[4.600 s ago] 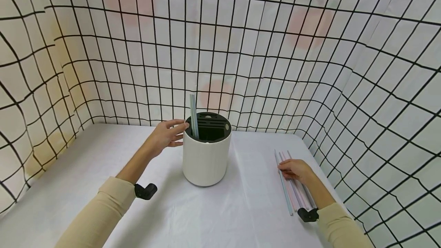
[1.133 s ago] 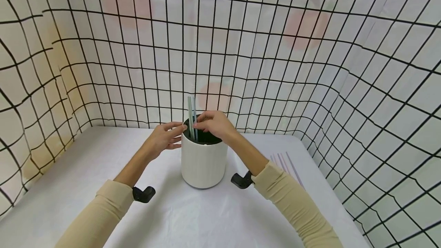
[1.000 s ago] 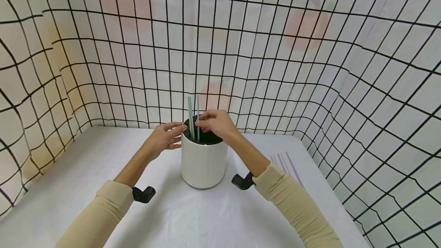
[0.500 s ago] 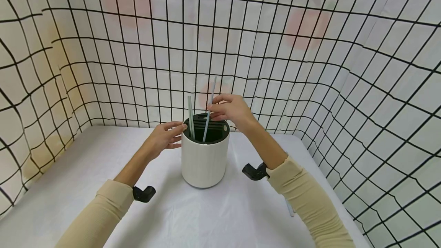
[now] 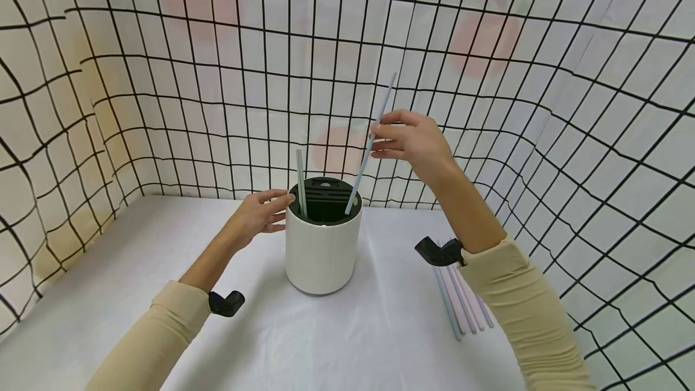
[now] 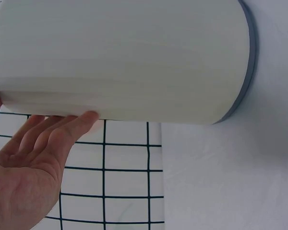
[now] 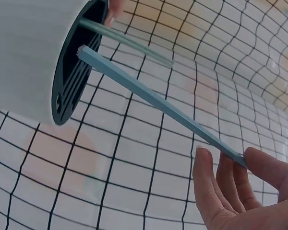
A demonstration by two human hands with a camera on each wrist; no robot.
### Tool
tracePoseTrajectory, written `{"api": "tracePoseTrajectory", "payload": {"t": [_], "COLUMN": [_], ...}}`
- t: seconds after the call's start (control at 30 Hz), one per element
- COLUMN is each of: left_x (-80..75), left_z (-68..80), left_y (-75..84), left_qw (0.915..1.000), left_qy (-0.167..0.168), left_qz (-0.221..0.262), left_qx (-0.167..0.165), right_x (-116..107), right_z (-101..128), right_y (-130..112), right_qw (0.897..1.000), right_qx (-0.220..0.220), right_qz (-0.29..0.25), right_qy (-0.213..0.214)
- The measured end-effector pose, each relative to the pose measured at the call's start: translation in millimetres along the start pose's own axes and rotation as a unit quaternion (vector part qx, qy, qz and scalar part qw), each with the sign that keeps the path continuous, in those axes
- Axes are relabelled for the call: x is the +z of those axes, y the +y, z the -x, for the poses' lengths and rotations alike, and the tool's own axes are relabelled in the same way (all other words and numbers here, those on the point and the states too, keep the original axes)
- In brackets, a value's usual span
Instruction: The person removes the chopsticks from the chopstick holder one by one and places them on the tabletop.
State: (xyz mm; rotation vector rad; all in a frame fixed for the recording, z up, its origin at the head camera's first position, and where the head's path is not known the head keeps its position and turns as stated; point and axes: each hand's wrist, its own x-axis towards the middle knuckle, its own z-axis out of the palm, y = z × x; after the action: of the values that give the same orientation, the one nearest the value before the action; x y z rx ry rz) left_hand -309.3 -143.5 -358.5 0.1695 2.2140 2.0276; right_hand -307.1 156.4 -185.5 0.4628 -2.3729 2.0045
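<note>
A white round holder (image 5: 323,258) with a black slotted top stands mid-table. My left hand (image 5: 260,213) rests against its left side, thumb at the rim and fingers touching the wall, as the left wrist view shows too. Pale green sticks (image 5: 301,183) stand in the opening by that thumb. Up and right of the holder, my right hand (image 5: 415,140) pinches a thin, faceted, pale blue stick (image 5: 362,169) between thumb and fingertips near its upper end. The stick slants, and its jagged lower end overlaps the black top's right edge; the right wrist view shows it just outside the opening.
Several pale blue, pink and purple sticks (image 5: 460,300) lie side by side on the white table (image 5: 347,343) at the right, partly hidden by the right wrist and its black camera (image 5: 438,252). A black wire grid (image 5: 380,53) before printed fabric encloses the back and sides.
My right hand has risen from the holder's opening up and to the right, drawing the pale blue stick out with it. The left hand and holder keep their place.
</note>
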Motion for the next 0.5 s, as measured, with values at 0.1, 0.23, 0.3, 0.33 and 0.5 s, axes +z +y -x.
{"api": "tracePoseTrajectory", "payload": {"t": [0.1, 0.23, 0.3, 0.33, 0.5], "left_x": [-0.4, -0.7, -0.8, -0.9, -1.1], "left_z": [-0.8, -0.9, -0.6, -0.4, -0.1], "left_y": [0.1, 0.0, 0.1, 0.2, -0.4], "left_qw": [1.0, 1.0, 1.0, 1.0, 1.0], "left_qy": [0.0, -0.002, -0.003, -0.003, -0.004], "left_qz": [0.0, 0.002, 0.003, 0.002, -0.002], "left_qx": [-0.002, 0.0, 0.002, 0.004, 0.007], "right_x": [-11, -26, -33, -36, -50], "right_z": [1, 1, 1, 1, 1], "right_y": [2, 13, 21, 25, 44], "right_qw": [1.0, 0.999, 0.999, 0.998, 0.997], "right_qx": [0.005, 0.023, 0.035, 0.04, 0.065], "right_qz": [0.013, 0.028, 0.032, 0.035, 0.037], "right_qy": [0.01, 0.019, 0.022, 0.021, 0.014]}}
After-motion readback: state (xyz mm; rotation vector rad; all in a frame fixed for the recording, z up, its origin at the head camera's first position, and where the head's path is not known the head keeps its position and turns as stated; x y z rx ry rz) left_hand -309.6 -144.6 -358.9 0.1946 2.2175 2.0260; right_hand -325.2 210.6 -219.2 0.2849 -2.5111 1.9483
